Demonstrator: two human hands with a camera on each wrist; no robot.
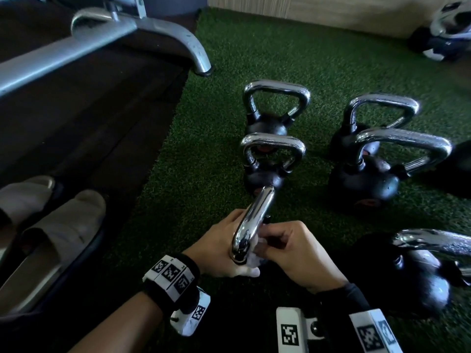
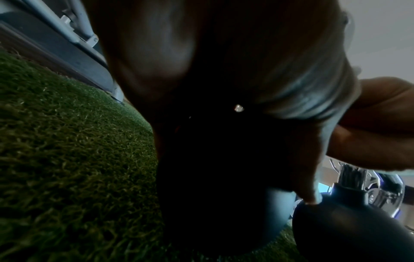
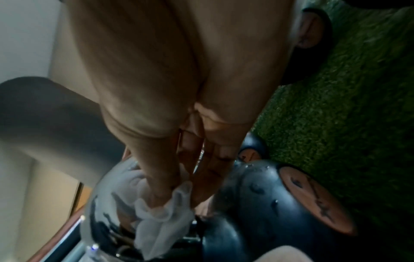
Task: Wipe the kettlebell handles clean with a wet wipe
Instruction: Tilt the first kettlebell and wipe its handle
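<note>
Our left hand steadies the nearest kettlebell, fingers curled at its chrome handle, while our right hand pinches the wet wipe against the handle's inner side. The handle's bar runs away from us, rising between both hands. The bell's body is hidden beneath them, and the left wrist view is too dark to confirm that grip.

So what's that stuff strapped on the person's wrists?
Each wrist wears a black band. The left wrist's black band carries white blocks printed with black square codes, and a small white box hangs below it. The right wrist's black band has a black sleeve and bigger white blocks with the same codes. Both hands are bare.
</note>
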